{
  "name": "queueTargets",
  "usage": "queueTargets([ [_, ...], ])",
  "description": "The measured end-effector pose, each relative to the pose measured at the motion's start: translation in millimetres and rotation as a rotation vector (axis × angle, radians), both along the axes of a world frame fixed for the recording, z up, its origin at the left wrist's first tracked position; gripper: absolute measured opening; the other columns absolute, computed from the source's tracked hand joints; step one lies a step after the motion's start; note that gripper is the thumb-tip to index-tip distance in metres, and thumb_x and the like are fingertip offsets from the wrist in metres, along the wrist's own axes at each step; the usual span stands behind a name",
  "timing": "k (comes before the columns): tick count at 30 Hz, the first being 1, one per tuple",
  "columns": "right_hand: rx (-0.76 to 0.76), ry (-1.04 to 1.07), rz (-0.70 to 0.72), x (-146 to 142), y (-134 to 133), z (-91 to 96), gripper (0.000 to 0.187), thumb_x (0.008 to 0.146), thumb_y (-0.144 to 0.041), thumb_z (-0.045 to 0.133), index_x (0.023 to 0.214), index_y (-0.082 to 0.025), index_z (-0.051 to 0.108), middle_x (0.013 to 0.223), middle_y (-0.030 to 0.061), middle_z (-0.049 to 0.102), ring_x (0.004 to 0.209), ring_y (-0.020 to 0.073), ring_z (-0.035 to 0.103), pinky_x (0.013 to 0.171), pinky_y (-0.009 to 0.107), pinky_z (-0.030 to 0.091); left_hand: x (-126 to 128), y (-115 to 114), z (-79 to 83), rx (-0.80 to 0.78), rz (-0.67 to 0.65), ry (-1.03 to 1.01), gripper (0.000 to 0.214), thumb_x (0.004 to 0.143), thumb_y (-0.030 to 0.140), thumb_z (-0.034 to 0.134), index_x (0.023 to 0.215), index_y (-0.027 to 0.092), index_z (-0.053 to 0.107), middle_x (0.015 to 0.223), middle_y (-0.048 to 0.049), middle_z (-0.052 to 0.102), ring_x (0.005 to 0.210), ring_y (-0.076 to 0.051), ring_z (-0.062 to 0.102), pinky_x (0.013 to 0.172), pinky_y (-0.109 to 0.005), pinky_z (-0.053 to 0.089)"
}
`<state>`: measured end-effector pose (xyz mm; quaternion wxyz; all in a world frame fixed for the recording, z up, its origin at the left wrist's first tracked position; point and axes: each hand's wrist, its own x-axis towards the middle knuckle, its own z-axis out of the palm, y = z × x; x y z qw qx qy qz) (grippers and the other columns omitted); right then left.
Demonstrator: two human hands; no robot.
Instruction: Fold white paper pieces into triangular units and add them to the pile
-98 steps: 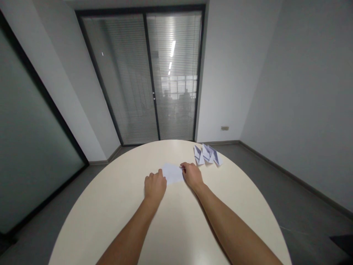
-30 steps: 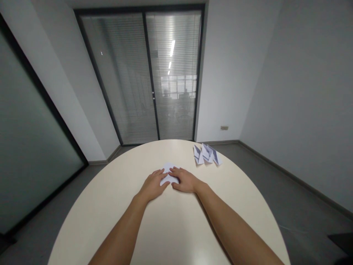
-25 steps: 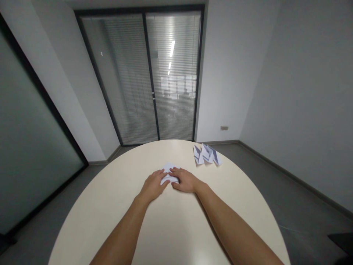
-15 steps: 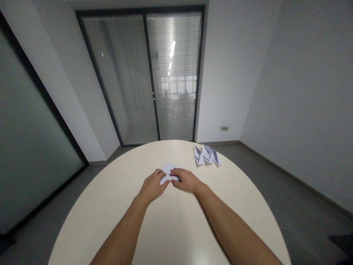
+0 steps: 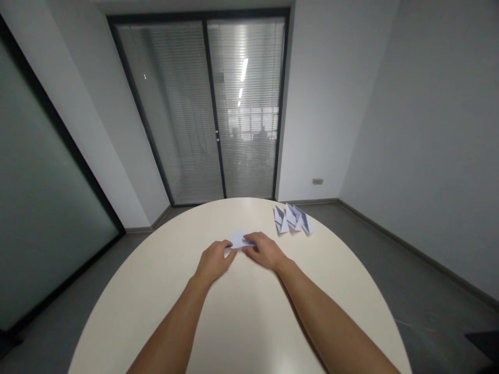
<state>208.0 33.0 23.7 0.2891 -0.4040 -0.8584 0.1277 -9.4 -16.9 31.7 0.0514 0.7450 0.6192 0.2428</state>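
Both forearms (image 5: 177,314) reach forward and angle inward over the round table (image 5: 241,322), meeting at a white paper sheet (image 5: 238,239) on its far half. The left hand (image 5: 214,259) pinches the sheet's left end between thumb and fingers; the right hand (image 5: 266,251), fingers curled, grips its right end.

The head view looks down on the left hand (image 5: 214,259) and right hand (image 5: 266,251). It faces glass doors (image 5: 206,114) well beyond.

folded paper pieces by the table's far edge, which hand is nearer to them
Right. The right hand is left of the folded paper pieces, on their near side; the left hand is farther left.
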Motion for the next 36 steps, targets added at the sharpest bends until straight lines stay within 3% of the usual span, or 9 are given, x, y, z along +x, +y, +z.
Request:
queueTargets([
  [4, -0.036, 0.043, -0.098, -0.6, 5.0, -1.8, 0.041, 0.093, -0.028, 0.057, 0.132, -0.017, 0.062, 0.124, 0.0120, 0.070, 0.113, 0.0243, 0.064, 0.101, 0.036, 0.048, -0.4, -0.7, 1.2, -0.010, 0.043, 0.058, 0.034, 0.100, 0.041, 0.046, 0.116, 0.022, 0.069, 0.105, -0.0094, 0.074, 0.098, -0.023, 0.069, 0.086, -0.033, 0.049],
  [10, -0.068, 0.115, -0.160, 0.5, 11.1, -5.7, 0.040, 0.091, -0.020, 0.055, 0.130, -0.017, 0.062, 0.120, 0.0095, 0.071, 0.107, 0.0231, 0.066, 0.099, 0.035, 0.049, -4.4, 2.8, -4.1, 0.004, 0.079, 0.030, 0.030, 0.098, 0.027, 0.049, 0.124, 0.022, 0.063, 0.115, -0.0086, 0.073, 0.104, -0.022, 0.068, 0.092, -0.032, 0.049],
  [16, -0.071, 0.131, -0.184, 1.9, 15.8, -13.0, 0.045, 0.086, -0.009, 0.052, 0.129, -0.018, 0.062, 0.120, 0.0085, 0.072, 0.110, 0.0221, 0.066, 0.100, 0.034, 0.049, -3.6, 4.2, -7.9, 0.048, 0.059, 0.032, 0.032, 0.094, 0.018, 0.051, 0.123, 0.023, 0.064, 0.124, -0.0067, 0.070, 0.116, -0.022, 0.063, 0.101, -0.034, 0.047],
  [23, -0.054, 0.145, -0.181, 1.6, 18.6, -17.5, 0.047, 0.084, -0.006, 0.051, 0.128, -0.018, 0.063, 0.123, 0.0089, 0.071, 0.111, 0.0221, 0.066, 0.102, 0.035, 0.048, 10.4, 0.4, -2.7, 0.117, -0.003, 0.189, 0.040, 0.090, 0.005, 0.046, 0.116, 0.023, 0.070, 0.129, -0.0063, 0.068, 0.121, -0.025, 0.058, 0.108, -0.040, 0.044],
  [26, -0.058, 0.163, -0.181, 1.4, 19.4, -19.0, 0.047, 0.084, -0.005, 0.051, 0.128, -0.017, 0.064, 0.123, 0.0096, 0.071, 0.112, 0.0222, 0.066, 0.103, 0.035, 0.048, 21.3, -3.6, -3.0, 0.069, -0.062, 0.168, 0.040, 0.093, 0.008, 0.044, 0.117, 0.024, 0.071, 0.132, -0.0050, 0.067, 0.120, -0.023, 0.060, 0.106, -0.037, 0.047],
  [30, -0.062, 0.159, -0.191, 1.6, 20.0, -19.2, 0.046, 0.085, -0.004, 0.050, 0.128, -0.016, 0.064, 0.124, 0.0103, 0.070, 0.111, 0.0221, 0.065, 0.103, 0.035, 0.048, 31.2, -8.8, -5.8, 0.041, -0.098, 0.147, 0.032, 0.099, 0.024, 0.046, 0.118, 0.024, 0.072, 0.127, -0.0063, 0.070, 0.119, -0.024, 0.061, 0.105, -0.038, 0.048],
  [36, 0.126, 0.065, -0.122, -1.6, 11.1, -5.2, 0.041, 0.085, -0.007, 0.053, 0.120, -0.017, 0.069, 0.123, 0.0111, 0.069, 0.121, 0.0247, 0.058, 0.110, 0.040, 0.042, 30.3, -7.7, -10.9, 0.047, -0.077, 0.133, 0.037, 0.100, 0.034, 0.045, 0.126, 0.022, 0.069, 0.135, -0.0094, 0.066, 0.128, -0.026, 0.057, 0.111, -0.041, 0.045],
])
